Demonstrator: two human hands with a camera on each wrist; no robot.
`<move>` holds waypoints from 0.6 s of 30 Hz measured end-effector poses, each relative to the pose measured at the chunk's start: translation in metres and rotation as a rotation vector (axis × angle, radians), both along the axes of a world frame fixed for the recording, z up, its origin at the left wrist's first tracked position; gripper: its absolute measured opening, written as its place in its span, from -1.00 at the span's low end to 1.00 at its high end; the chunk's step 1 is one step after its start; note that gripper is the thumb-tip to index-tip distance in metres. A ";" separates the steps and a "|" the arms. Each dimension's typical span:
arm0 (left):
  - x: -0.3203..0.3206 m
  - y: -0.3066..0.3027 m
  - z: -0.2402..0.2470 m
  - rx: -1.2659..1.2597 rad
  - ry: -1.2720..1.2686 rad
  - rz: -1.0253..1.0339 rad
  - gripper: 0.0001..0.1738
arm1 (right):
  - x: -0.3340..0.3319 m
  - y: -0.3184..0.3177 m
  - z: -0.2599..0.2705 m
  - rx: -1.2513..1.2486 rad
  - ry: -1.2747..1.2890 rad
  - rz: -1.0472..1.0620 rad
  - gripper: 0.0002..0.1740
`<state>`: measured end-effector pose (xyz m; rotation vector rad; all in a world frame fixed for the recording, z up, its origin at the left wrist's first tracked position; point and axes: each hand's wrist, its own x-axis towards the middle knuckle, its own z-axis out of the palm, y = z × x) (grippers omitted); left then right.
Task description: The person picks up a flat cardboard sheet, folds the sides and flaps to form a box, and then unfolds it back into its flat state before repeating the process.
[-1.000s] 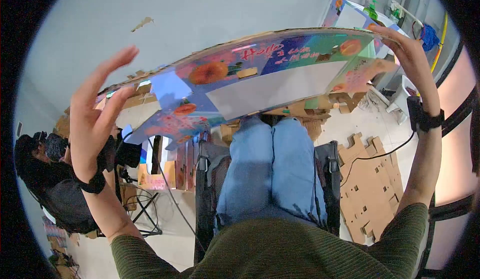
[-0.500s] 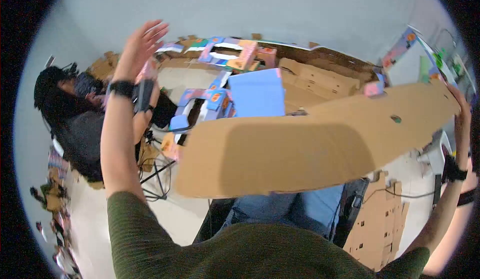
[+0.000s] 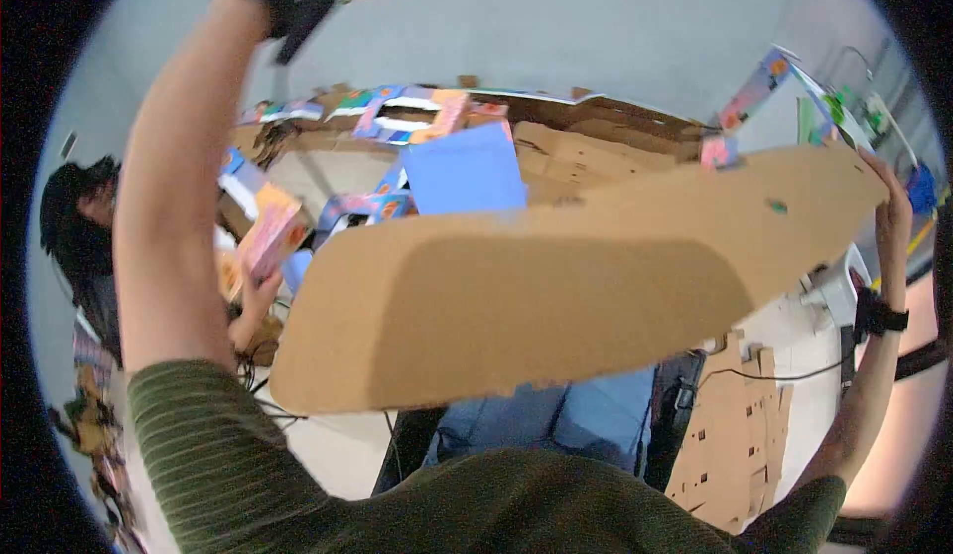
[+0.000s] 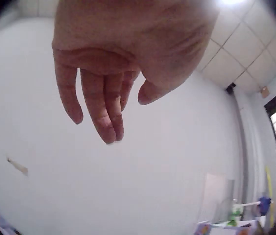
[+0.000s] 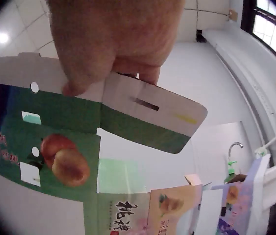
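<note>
A large cardboard carton blank [image 3: 536,306] spans the front of the head view, its plain brown face toward me. My right hand [image 3: 893,192] grips it at the far right end. In the right wrist view, the thumb of that hand [image 5: 113,44] presses the printed side of the carton blank [image 5: 69,112], which shows green panels and peaches. My left hand [image 4: 133,44] is raised high, with nothing in it and its fingers hanging loosely. Only a sliver of it shows at the top edge of the head view.
Beyond the blank stand a blue panel [image 3: 467,172] and several printed cartons. Another person at the left holds a small pink printed carton [image 3: 276,234]. Flat brown cardboard [image 3: 730,435] lies on the floor at the right. A printed board [image 3: 756,87] leans near the sink.
The carton blank has turned from its printed face to its brown face in the head view. My left hand has come away from its left end and risen to the top edge.
</note>
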<state>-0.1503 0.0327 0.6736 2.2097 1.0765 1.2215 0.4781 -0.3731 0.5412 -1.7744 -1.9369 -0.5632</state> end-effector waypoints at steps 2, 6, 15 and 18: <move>-0.085 0.063 0.011 0.266 0.472 0.123 -0.31 | 0.009 -0.008 0.004 0.018 0.024 -0.093 -0.44; -0.270 0.144 -0.003 -0.173 0.233 0.453 -0.42 | 0.093 -0.015 -0.024 0.218 0.095 -0.130 -0.58; -0.156 0.024 -0.222 0.107 0.681 0.209 -0.61 | 0.006 0.050 -0.055 0.571 0.070 -0.363 -0.65; -0.059 -0.009 -0.291 -0.038 0.829 0.011 -0.56 | -0.012 0.077 -0.090 0.625 -0.027 -0.326 -0.62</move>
